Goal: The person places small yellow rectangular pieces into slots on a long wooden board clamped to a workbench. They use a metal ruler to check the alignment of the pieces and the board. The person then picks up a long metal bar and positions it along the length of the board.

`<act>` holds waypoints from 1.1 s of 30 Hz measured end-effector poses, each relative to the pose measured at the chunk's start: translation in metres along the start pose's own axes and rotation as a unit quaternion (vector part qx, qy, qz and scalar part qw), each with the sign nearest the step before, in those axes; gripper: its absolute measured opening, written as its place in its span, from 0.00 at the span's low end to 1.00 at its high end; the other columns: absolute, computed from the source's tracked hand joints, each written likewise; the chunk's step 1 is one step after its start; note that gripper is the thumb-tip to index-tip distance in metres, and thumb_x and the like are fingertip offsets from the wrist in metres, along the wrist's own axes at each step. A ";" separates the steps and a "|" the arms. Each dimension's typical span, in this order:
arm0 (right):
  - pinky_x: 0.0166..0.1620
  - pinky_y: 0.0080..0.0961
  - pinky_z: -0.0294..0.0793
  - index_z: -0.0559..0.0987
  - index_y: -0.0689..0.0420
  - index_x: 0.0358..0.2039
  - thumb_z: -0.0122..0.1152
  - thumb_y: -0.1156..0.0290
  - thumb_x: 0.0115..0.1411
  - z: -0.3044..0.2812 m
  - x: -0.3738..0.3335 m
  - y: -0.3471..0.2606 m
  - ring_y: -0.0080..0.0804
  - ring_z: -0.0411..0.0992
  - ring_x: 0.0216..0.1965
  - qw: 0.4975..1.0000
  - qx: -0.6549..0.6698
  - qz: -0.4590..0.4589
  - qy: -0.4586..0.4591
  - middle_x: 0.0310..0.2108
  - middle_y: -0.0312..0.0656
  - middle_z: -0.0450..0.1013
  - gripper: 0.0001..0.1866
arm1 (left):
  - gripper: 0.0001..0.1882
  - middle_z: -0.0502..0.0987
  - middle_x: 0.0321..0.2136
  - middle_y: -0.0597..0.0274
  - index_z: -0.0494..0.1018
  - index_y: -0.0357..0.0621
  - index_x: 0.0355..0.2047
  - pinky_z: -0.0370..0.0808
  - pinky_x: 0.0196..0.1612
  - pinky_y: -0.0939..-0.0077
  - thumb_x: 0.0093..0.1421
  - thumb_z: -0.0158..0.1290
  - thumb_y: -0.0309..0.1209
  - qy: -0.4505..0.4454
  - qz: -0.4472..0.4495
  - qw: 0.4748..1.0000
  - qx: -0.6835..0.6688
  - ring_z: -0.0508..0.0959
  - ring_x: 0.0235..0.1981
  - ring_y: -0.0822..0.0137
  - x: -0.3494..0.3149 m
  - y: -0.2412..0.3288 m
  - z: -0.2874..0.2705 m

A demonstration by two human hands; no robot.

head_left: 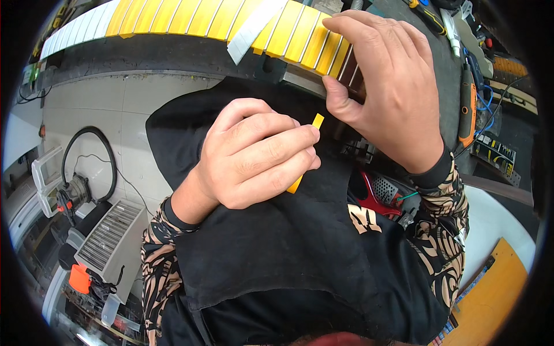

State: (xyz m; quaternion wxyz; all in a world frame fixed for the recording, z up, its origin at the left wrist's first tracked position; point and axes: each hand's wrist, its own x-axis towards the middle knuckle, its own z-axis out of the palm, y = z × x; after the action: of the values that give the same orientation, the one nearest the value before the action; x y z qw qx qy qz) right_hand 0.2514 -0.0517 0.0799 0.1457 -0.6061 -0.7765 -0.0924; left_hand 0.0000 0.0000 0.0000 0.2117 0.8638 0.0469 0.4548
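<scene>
Guitar fretboard (202, 17) at twelve o'clock: left hand (259, 153) grips a yellow tape strip (318, 120), right hand (395, 86) straddles the one-o'clock end, fingers parted; best press tape flat between frets (345, 66), edges snug

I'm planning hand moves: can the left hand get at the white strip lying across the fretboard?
Probably yes: nothing visible blocks the left hand from the white strip, though that hand holds a yellow strip.
</scene>
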 end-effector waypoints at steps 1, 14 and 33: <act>0.73 0.48 0.72 0.81 0.50 0.69 0.82 0.64 0.60 0.004 0.001 -0.002 0.46 0.82 0.62 1.000 0.000 -0.001 0.009 0.61 0.42 0.85 0.36 | 0.17 0.92 0.48 0.59 0.86 0.44 0.47 0.85 0.49 0.60 0.62 0.79 0.33 0.005 0.004 1.000 0.003 0.90 0.44 0.59 0.001 -0.002 -0.002; 0.63 0.47 0.73 0.80 0.57 0.60 0.80 0.65 0.59 0.008 0.008 -0.004 0.49 0.81 0.52 0.992 0.073 -0.030 0.095 0.49 0.48 0.81 0.30 | 0.21 0.92 0.49 0.59 0.85 0.46 0.49 0.86 0.49 0.60 0.60 0.82 0.33 0.005 0.012 1.000 0.025 0.90 0.46 0.58 0.004 0.008 -0.002; 0.67 0.45 0.74 0.83 0.56 0.62 0.81 0.62 0.65 -0.010 -0.002 0.011 0.46 0.80 0.59 0.993 0.089 -0.015 0.070 0.57 0.45 0.82 0.28 | 0.18 0.87 0.49 0.65 0.88 0.49 0.45 0.84 0.49 0.60 0.55 0.80 0.31 0.052 0.051 0.995 0.068 0.86 0.49 0.60 0.013 -0.001 -0.004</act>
State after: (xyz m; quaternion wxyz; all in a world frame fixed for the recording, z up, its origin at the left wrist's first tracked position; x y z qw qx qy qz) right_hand 0.2634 -0.0539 0.0879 0.2514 -0.5707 -0.7788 -0.0676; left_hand 0.0040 0.0056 0.0115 0.1262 0.8525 0.0450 0.5052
